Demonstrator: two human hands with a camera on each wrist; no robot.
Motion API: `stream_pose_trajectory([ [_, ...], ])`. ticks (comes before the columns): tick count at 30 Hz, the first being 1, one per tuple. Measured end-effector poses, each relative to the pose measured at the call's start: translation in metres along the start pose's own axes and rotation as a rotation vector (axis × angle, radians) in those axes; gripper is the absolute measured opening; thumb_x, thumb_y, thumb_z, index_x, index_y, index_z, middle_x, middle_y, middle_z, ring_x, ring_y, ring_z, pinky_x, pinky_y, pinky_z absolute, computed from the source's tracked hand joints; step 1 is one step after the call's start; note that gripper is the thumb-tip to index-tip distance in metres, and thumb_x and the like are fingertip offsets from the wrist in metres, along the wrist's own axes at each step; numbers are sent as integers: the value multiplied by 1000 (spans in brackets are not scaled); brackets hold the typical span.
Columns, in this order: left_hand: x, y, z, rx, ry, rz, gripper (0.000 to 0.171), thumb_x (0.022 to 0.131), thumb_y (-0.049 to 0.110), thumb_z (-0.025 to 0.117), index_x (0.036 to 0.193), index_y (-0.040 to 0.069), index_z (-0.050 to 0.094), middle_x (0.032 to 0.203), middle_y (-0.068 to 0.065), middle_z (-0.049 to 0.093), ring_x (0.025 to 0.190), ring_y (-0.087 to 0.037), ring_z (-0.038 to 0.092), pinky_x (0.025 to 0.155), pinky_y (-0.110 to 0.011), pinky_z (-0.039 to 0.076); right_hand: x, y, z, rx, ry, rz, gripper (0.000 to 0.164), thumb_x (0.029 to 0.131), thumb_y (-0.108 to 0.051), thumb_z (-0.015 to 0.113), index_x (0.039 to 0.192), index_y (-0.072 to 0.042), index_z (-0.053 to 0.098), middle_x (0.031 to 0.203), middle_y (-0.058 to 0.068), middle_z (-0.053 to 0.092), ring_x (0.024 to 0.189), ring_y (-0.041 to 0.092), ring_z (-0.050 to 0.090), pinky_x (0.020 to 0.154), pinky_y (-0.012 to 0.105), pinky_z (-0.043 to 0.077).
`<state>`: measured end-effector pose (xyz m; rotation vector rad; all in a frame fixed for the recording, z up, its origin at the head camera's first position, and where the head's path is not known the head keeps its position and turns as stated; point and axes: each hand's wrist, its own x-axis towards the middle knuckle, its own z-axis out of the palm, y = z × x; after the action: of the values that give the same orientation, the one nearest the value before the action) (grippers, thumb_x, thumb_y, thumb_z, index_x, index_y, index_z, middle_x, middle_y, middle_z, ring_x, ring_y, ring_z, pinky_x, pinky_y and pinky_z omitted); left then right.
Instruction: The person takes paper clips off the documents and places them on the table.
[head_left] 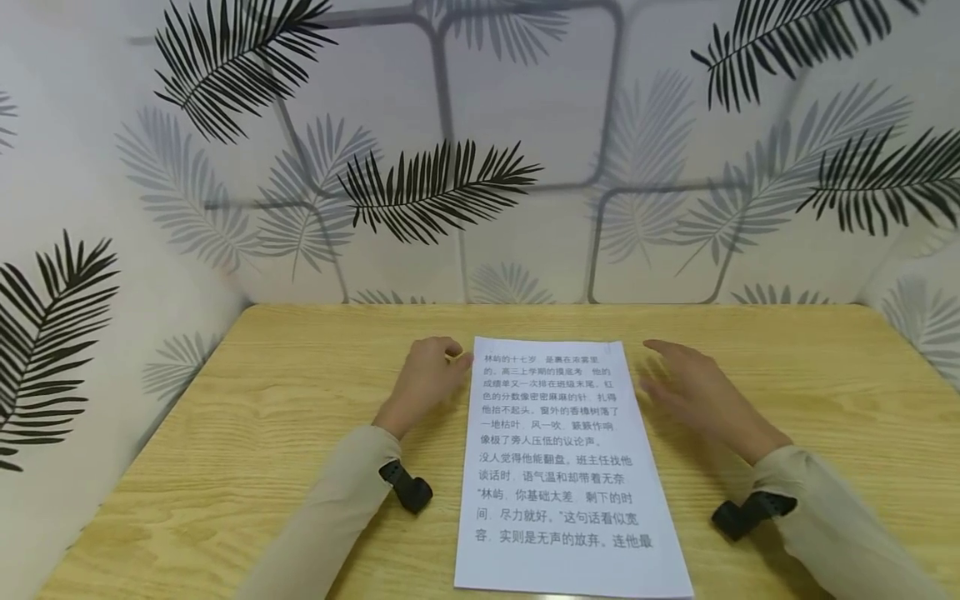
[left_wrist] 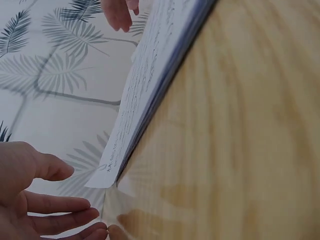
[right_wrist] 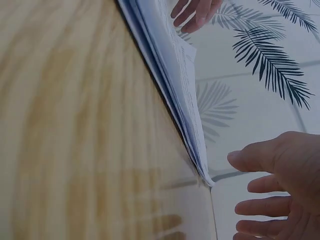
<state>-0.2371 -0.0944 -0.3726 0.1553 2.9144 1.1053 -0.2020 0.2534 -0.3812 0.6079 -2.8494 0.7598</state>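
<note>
Head view is showing a rectangular stack of white paper [head_left: 566,467] lying flat on a pale wooden table [head_left: 247,417] with a fine straight grain and rounded far corners. The top sheet is carrying lines of grey printed characters, smaller in the upper block and larger lower down. The stack is sitting in the middle of the table, between the two hands, its long sides running away from the person.

The left hand [head_left: 427,379] is resting just beside the stack's upper left corner, its fingers curling loosely inward at the paper's edge; whether they are pinching a sheet cannot be told from here. In the left wrist view the left hand's fingers [left_wrist: 60,205] are lying relaxed and slightly spread, just short of the paper's near corner [left_wrist: 107,175], holding nothing.

The right hand [head_left: 690,387] is hovering near the stack's upper right edge, slightly blurred, fingers stretched out and apart. The right wrist view is showing the same fingers [right_wrist: 265,205] splayed and released beside the layered edge of thin sheets [right_wrist: 185,105], not touching it.

Both forearms are wearing soft beige sleeves [head_left: 330,508] with black straps [head_left: 407,486] at the wrists. Behind the table, smooth white walls [head_left: 525,167] are bearing black and grey palm-leaf prints.
</note>
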Motion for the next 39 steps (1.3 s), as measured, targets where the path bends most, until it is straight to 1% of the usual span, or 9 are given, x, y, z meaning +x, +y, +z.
stream_pose_trajectory([
  [4,4,0,4,-1,5,-4,35,96,24,60,118,-3,65,116,-16,65,85,-21,59,74,-34,52,7,-4,5,33,-29,20,56,92,-13,65,136,13,42,135,35,46,126,52,41,105,62,32],
  [8,5,2,6,14,4,28,32,96,19,61,118,-4,65,112,-17,67,95,-24,63,81,-36,54,12,-9,12,45,-61,71,57,91,-13,66,136,13,42,137,35,45,128,52,37,107,62,29],
  [13,3,3,9,17,-18,51,33,94,14,63,122,-3,62,111,-16,67,103,-26,63,87,-36,53,14,-12,20,12,-96,85,60,90,-13,68,137,14,40,133,35,48,128,58,31,108,65,23],
  [21,4,5,10,-55,-50,33,36,94,11,63,127,-1,58,117,-16,65,105,-25,62,88,-34,53,15,-19,24,45,-122,110,63,93,-18,66,142,8,37,135,33,47,126,52,39,103,63,32],
  [24,7,5,13,-90,-43,26,36,93,10,63,128,0,58,117,-16,64,105,-25,62,89,-35,52,14,-21,25,92,-120,136,63,93,-17,64,143,7,36,141,33,40,131,51,34,106,63,29],
  [28,10,5,16,-145,-40,-3,44,93,8,64,134,1,51,118,-17,64,105,-26,62,87,-35,53,14,-20,27,143,-109,152,64,94,-17,63,144,7,33,146,32,34,136,50,27,109,63,23],
  [31,13,2,16,-169,-32,-11,49,92,6,64,138,1,47,117,-18,64,104,-27,63,86,-35,54,14,-20,27,164,-92,171,63,94,-17,62,145,7,33,146,31,35,136,49,27,109,62,24],
  [35,15,-3,15,-154,-16,12,41,91,6,65,130,-3,55,110,-18,67,99,-27,65,83,-35,55,14,-21,26,218,-66,211,60,95,-19,62,144,4,35,146,29,38,135,48,31,108,61,27],
  [39,16,-4,16,-171,-21,33,27,91,7,67,116,-4,65,95,-15,70,81,-23,67,68,-29,55,14,-20,28,313,-29,249,54,95,-16,62,141,2,40,143,26,44,134,44,36,108,58,29],
])
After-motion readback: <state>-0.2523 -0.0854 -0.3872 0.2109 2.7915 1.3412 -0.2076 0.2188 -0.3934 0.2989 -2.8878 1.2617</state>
